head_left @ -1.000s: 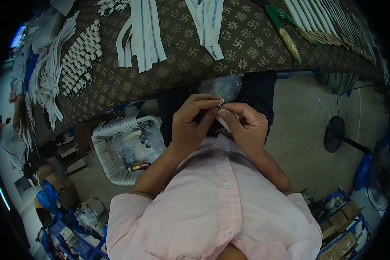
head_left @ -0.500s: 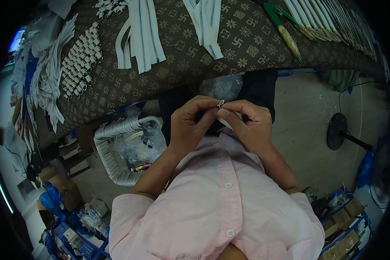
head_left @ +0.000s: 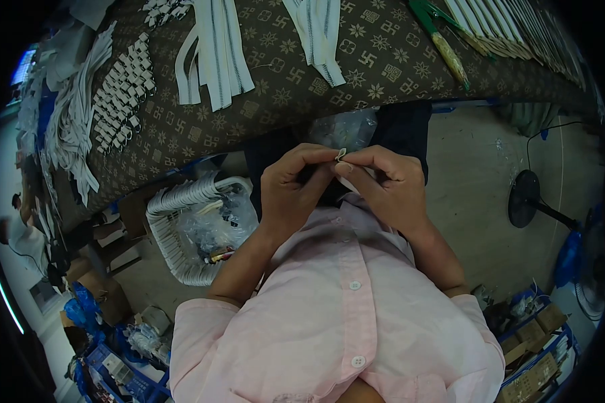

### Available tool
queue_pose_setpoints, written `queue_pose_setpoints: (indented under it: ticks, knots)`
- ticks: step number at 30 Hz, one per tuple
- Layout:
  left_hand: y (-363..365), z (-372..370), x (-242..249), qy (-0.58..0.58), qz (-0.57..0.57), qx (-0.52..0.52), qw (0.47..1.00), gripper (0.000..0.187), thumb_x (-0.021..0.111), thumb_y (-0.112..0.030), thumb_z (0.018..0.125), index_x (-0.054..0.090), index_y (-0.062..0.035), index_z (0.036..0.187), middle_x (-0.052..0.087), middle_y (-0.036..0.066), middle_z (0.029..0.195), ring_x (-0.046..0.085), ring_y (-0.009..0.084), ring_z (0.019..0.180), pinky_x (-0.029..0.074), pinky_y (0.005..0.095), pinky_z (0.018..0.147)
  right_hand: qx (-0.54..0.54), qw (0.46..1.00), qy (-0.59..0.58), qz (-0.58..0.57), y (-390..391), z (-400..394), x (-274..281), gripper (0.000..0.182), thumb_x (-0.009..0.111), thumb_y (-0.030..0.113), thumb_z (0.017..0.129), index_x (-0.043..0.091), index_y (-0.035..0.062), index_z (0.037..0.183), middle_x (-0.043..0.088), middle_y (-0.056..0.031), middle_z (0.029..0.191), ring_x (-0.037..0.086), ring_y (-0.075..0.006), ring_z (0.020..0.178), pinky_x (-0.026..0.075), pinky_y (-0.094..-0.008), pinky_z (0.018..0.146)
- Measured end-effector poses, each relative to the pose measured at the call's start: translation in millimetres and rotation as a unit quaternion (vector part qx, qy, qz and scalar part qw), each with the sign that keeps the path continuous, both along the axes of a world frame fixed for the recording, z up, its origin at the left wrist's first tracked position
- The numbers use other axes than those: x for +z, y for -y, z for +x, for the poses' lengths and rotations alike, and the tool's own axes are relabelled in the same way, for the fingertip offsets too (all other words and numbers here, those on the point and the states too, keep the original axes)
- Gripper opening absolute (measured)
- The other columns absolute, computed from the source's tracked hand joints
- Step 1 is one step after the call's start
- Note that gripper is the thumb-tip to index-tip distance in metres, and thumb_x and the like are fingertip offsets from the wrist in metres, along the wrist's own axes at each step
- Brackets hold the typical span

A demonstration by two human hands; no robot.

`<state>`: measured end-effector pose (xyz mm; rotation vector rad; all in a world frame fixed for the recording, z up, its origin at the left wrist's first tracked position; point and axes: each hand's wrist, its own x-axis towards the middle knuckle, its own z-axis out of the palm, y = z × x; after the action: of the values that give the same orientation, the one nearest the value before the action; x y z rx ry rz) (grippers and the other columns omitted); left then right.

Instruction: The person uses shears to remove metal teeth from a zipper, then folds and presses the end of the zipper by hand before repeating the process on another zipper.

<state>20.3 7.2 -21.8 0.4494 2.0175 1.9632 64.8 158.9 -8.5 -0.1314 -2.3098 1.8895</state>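
My left hand (head_left: pixel 294 185) and my right hand (head_left: pixel 388 185) meet in front of my chest, over my lap. Pinched between the fingertips of both is a small off-white loop (head_left: pixel 341 155), apparently a folded strip; its lower part is hidden by my fingers. Thumbs and index fingers press together on it. Beyond, on the patterned cloth of the table (head_left: pixel 282 74), lie white zippers (head_left: pixel 225 60) and another crossed bunch of zippers (head_left: pixel 319 40). Many small white tabs with dark metal parts (head_left: pixel 124 87) are laid in rows at the left.
Green-handled pliers (head_left: pixel 444 50) lie near a row of zipper strips (head_left: pixel 497 27) at the right. A white basket (head_left: pixel 165 221) holding plastic bags stands left of me. A clear bag (head_left: pixel 343 127) rests at my lap. A fan (head_left: pixel 523 201) stands right; crates (head_left: pixel 128 379) sit behind.
Both hands keep their pinch on the small loop, with the fingertips slightly shifted. A pale strip that showed under my right thumb is now hidden. The view has tilted slightly.
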Motion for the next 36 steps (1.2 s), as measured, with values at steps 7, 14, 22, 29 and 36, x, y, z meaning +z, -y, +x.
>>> queue_pose_setpoints:
  ticks: [7,14,22,29,36]
  knots:
    - [6.4,-7.2,9.2,0.058,-0.058,-0.021,0.996,0.008,0.059,-0.001,0.078,0.062,0.0016,0.085,0.063,0.006,0.078,0.059,0.0081,0.072,0.046,0.0204,0.063,0.032,0.992,-0.096,0.078,-2.4,-4.2,-3.9,0.014,0.069,0.009,0.073,0.061,0.0008,0.082,0.063,-0.0096,0.073,0.06,-0.0193,0.056,0.045,-0.0259,0.047]
    - [8.9,-10.7,16.5,0.093,-0.105,-0.064,0.988,0.01,0.059,-0.006,0.079,0.061,0.0022,0.085,0.063,0.005,0.077,0.058,0.0077,0.071,0.046,0.0213,0.06,0.041,0.993,-0.031,0.107,-7.8,1.8,2.7,0.019,0.071,0.006,0.071,0.062,0.001,0.087,0.066,-0.0083,0.08,0.063,-0.0143,0.064,0.047,-0.0232,0.053]
    - [10.1,-10.1,13.4,0.108,-0.102,-0.103,0.984,0.011,0.059,-0.007,0.079,0.06,0.0024,0.085,0.062,0.006,0.077,0.058,0.0092,0.07,0.046,0.022,0.062,0.071,0.992,-0.069,0.075,-10.9,4.9,-8.3,0.012,0.066,0.002,0.074,0.063,0.0,0.086,0.065,-0.009,0.08,0.062,-0.0139,0.067,0.046,-0.0233,0.055]
    - [6.1,-5.4,6.7,0.051,-0.031,-0.093,0.994,0.012,0.06,-0.009,0.082,0.059,0.0017,0.086,0.059,0.005,0.076,0.057,0.009,0.069,0.045,0.0212,0.06,0.038,0.998,-0.025,0.031,-8.4,6.3,-5.0,0.008,0.063,0.002,0.075,0.061,0.0005,0.083,0.063,-0.0081,0.077,0.062,-0.0158,0.065,0.046,-0.0245,0.053]
    - [4.6,-5.8,17.7,0.028,-0.119,-0.12,0.985,0.011,0.059,-0.009,0.082,0.056,0.0013,0.083,0.057,0.005,0.074,0.052,0.007,0.065,0.042,0.0218,0.055,0.063,0.995,-0.023,-0.068,-11.6,4.9,-16.4,0.011,0.064,0.007,0.073,0.06,-0.0012,0.08,0.062,-0.0079,0.074,0.06,-0.0149,0.065,0.046,-0.0243,0.058]
